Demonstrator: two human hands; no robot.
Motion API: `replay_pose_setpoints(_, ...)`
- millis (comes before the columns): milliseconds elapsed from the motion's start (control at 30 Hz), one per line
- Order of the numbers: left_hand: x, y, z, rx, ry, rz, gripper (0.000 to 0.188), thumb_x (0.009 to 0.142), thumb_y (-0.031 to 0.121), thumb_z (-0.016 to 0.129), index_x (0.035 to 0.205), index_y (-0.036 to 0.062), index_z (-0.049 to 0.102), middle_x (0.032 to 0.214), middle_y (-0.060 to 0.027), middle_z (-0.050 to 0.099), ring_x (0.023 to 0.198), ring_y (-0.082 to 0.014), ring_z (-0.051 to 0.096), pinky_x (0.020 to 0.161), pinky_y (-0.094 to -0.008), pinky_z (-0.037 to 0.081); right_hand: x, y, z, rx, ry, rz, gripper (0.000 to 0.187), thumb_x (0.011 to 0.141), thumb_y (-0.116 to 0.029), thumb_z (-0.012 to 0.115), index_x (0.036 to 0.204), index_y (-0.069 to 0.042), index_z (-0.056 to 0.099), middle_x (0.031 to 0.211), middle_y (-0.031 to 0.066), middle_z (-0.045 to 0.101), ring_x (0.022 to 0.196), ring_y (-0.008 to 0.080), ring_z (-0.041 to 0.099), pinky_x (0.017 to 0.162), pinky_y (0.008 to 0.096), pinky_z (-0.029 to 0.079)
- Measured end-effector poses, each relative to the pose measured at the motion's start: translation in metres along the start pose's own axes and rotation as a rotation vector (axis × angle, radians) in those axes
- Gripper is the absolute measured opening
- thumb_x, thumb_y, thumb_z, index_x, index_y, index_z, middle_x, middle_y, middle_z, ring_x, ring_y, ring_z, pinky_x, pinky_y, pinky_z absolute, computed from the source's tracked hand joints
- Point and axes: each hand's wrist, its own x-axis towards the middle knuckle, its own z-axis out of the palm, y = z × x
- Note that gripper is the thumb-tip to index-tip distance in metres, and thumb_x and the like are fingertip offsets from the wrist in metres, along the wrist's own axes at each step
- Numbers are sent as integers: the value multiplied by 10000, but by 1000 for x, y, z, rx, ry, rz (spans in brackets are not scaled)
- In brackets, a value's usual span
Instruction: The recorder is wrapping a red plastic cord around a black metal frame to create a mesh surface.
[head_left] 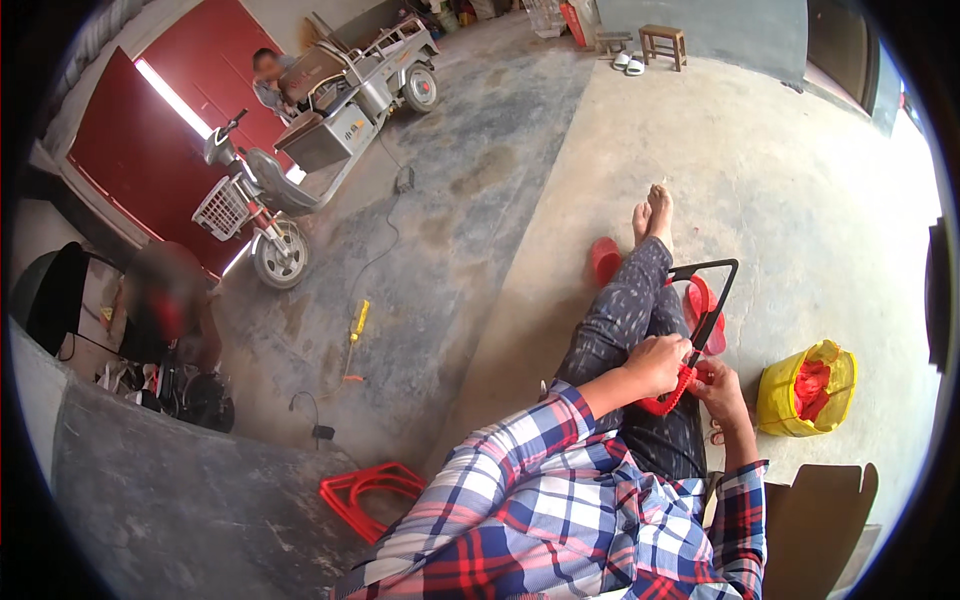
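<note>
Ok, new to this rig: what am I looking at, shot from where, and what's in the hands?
No robot here, just a person's two bare hands. There's one picture, from the left of two fisheye cameras worn on the head, looking down, so straight edges bend near the rim. The left hand appears closed on a bent black frame; the right hand pinches a red ribbed strip beside it. On the concrete floor are red slippers and a yellow bag holding red material. A cargo tricycle stands farther back.
</note>
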Motion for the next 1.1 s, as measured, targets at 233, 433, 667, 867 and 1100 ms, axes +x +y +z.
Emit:
replay_pose_setpoints(233,21,-26,3,-133,377,142,282,670,-14,565,948,16,599,955,-155,588,938,-307,568,877,-377,459,-20,-53,-36,355,324,53,466,758,-225,675,1161,0,608,1085,53,631,1008,167,586,889,308,450)
replay_pose_setpoints(433,25,-42,29,-1125,-203,-444,481,726,14,519,1201,-44,463,974,-56,565,894,-130,561,868,-251,457,-63,-57,-69,1260,82,-327,363,790,-158,623,1134,-74,544,1040,169,639,980,327,603,990,466,416)
replay_pose_setpoints(667,10,-26,33,-1228,-146,-467,468,728,54,486,1184,-40,436,1056,-95,528,968,-159,533,924,-274,424,-83,-82,-81,1389,231,-412,267,971,-213,494,1204,-84,486,825,36,523,688,143,499,603,285,434)
replay_pose_setpoints(867,13,-23,36,-1226,-148,-445,473,738,27,476,1205,-39,434,1066,-88,544,980,-163,537,957,-279,404,-41,-38,6,542,195,155,110,878,-84,642,953,-39,575,878,-21,587,813,86,549,752,239,455)
replay_pose_setpoints(1100,19,-31,44,-1349,-92,-553,426,739,-6,468,1164,-27,473,1010,-85,567,900,-164,566,877,-278,451,-54,-95,-8,649,162,47,103,842,-26,597,915,-62,534,770,-25,535,697,61,507,643,219,428)
